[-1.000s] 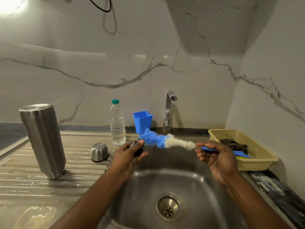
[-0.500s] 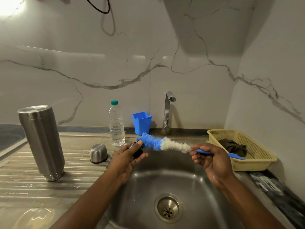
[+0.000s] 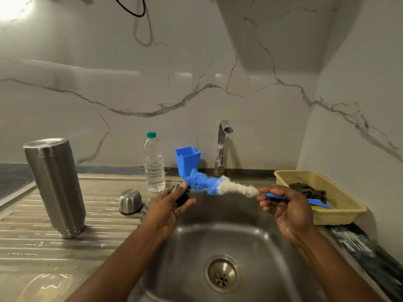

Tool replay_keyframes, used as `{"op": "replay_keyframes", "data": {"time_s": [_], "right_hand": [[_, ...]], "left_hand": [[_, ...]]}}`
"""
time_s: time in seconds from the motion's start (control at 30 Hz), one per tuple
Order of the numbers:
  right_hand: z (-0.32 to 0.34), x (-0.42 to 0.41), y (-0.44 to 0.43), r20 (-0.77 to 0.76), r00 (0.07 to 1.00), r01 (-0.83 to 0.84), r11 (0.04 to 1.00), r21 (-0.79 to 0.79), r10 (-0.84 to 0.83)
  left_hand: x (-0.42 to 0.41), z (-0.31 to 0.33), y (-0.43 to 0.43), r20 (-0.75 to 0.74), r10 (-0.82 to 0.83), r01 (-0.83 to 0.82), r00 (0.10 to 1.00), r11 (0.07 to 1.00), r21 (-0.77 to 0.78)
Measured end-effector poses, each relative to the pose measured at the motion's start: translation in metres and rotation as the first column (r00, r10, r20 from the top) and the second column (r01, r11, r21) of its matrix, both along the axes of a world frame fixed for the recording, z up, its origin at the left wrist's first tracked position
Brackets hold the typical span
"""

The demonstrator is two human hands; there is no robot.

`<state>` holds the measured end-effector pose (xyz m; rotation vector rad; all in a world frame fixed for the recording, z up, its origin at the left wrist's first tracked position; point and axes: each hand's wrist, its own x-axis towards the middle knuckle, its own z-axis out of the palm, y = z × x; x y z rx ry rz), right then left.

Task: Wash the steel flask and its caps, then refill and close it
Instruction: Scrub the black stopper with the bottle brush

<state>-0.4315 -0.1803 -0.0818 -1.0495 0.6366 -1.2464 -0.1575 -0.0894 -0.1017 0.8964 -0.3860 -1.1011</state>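
Back wall (image 3: 196,62): pale marble-look slab with grey veins, 12 o'clock.
Side wall (image 3: 359,62): same veined slab, 3 o'clock, meeting the back wall at a corner.
Light (image 3: 13,7): bright glare, 10 o'clock.
Cable (image 3: 136,15): black loop, 11 o'clock.
Drainboard (image 3: 32,247): ribbed steel, wet, 8 o'clock.
Countertop (image 3: 366,251): dark speckled stone, 4 o'clock.

One wide-angle camera worn on the head looks forward and down from close above the left hand (image 3: 168,207) and right hand (image 3: 286,207), over the near rim of the stainless steel sink basin (image 3: 257,240), facing the far grey-veined white marble wall (image 3: 218,62).
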Motion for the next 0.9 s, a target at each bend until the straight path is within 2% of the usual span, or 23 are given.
{"op": "replay_keyframes", "data": {"time_s": [0.5, 0.67, 0.9], "right_hand": [[-0.0040, 0.0045, 0.0046, -0.008, 0.999, -0.053, 0.999, -0.013, 0.053], [0.0021, -0.0032, 0.0001, 0.004, 1.000, -0.001, 0.999, -0.044, 0.001], [0.0015, -0.0016, -0.0004, -0.012, 1.000, -0.014, 0.999, -0.044, 0.013]], "left_hand": [[-0.0010, -0.0033, -0.0007, 0.010, -0.054, 0.054, 0.998, 0.998, 0.024], [0.0028, -0.0006, -0.0007, 0.013, -0.034, 0.033, 0.999, 0.999, 0.017], [0.0025, -0.0001, 0.0009, 0.054, -0.090, 0.088, 0.994, 0.996, 0.031]]}}
